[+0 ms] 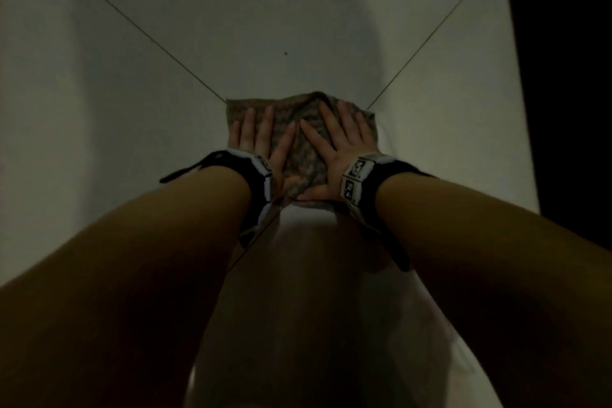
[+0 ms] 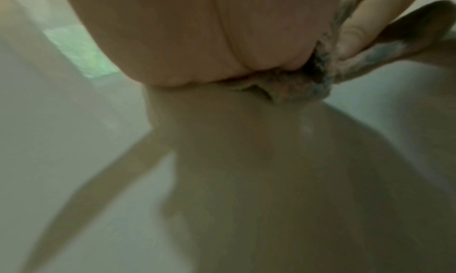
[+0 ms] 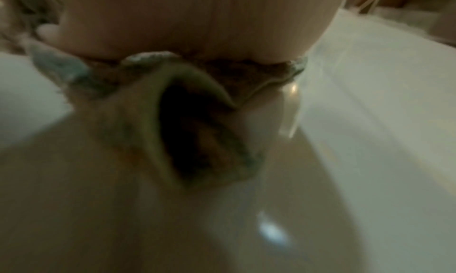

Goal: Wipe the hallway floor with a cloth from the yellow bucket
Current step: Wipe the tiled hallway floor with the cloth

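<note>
Now left hand [image 1: 261, 139] and right hand [image 1: 337, 146], fingers flat, press mottled grey-brown cloth [image 1: 308, 116] onto pale tiled floor [image 1: 116, 83].

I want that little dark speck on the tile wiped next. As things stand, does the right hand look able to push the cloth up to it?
Probably yes. The speck lies on bare floor ahead of the cloth, nothing between them; the right hand presses flat on the cloth.

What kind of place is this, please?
Probably an indoor hallway: a glossy floor of large pale tiles with thin grout lines, where the left hand and right hand press a cloth flat.
</note>
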The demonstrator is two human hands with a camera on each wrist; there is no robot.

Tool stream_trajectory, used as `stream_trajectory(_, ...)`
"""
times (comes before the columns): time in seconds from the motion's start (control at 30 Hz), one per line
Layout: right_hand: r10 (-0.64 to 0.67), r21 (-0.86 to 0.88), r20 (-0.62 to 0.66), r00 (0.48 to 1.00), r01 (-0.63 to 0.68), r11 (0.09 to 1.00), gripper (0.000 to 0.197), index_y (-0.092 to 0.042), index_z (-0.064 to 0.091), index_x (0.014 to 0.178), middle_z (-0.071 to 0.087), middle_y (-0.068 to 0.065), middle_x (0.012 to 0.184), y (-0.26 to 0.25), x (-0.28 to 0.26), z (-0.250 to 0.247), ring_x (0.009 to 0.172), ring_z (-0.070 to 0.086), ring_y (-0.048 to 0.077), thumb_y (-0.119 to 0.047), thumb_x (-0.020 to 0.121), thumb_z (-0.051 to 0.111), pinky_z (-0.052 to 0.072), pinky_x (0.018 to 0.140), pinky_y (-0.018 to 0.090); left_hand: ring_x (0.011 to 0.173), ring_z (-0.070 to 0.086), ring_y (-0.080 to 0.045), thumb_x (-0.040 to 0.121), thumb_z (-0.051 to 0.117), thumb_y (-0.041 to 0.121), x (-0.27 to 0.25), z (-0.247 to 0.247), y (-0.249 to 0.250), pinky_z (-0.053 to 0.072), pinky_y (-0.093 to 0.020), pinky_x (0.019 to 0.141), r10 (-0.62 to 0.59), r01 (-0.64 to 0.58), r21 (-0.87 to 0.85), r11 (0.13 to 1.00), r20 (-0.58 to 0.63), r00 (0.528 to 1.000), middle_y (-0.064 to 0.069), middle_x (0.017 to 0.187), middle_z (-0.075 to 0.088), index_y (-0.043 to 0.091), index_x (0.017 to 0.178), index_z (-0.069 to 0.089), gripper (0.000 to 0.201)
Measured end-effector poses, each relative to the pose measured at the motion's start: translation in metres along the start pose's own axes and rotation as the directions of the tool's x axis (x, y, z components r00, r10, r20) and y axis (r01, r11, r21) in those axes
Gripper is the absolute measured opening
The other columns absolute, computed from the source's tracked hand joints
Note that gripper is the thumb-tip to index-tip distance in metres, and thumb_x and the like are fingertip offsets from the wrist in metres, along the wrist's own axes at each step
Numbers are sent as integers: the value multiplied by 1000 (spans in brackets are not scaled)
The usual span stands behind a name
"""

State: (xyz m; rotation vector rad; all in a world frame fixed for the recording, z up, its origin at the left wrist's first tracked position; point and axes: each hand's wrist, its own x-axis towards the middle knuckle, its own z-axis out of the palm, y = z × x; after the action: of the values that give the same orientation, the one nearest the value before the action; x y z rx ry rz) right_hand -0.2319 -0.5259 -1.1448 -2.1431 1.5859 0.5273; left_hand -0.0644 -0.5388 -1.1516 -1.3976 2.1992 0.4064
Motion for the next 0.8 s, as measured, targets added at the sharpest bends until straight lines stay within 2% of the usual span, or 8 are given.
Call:
stream_trajectory(0.27,82,77,84,993,-89,993,113,-33,-17,147,-28,7,156,-4,-74,42,143,-26,32,-82,67,46,-24,108,42,144,-24,-37,89,22,66,-48,18,52,-13,-49,117,68,-79,71,994,146,987,-13,156,-29,26,148,-24,85)
stream_trajectory(0.4,103,107,108,989,-114,988,113,-33,-15,148,-28,8,156,-13,-103,58,143,-26,33,-80,67,48,-22,110,45,143,-26,-37,90,21,66,-72,27,72,-13,-50,117,69,-95,119,988,207,976,-12,155,-31,26,147,-26,84)
stream_trajectory(0.5,120,119,126,985,-136,984,112,-33,-15,148,-29,9,155,-23,-123,71,142,-27,33,-81,67,47,-23,110,45,143,-26,-37,90,22,66,-92,37,82,-13,-51,117,80,-109,114,987,238,968,-12,156,-31,26,147,-25,84)
stream_trajectory(0.63,144,97,163,976,-161,982,112,-33,-18,147,-31,9,154,-38,-147,89,141,-29,34,-81,68,46,-30,104,45,144,-25,-37,91,22,65,-118,56,90,-13,-51,118,105,-137,123,983,239,965,-12,156,-31,27,147,-25,83)
stream_trajectory(0.73,156,84,180,971,-174,981,109,-33,-22,145,-38,6,149,-52,-168,107,140,-32,33,-79,71,44,-32,103,44,143,-26,-36,91,22,65,-140,73,96,-17,-49,116,138,-174,131,976,243,960,-10,155,-32,27,146,-27,83)
stream_trajectory(0.8,167,103,187,968,-188,977,108,-32,-29,137,-40,5,145,-62,-184,118,134,-38,27,-85,65,32,-41,95,40,141,-31,-33,90,23,66,-154,85,97,-26,-48,112,173,-206,110,972,249,953,-6,149,-38,27,144,-28,84)
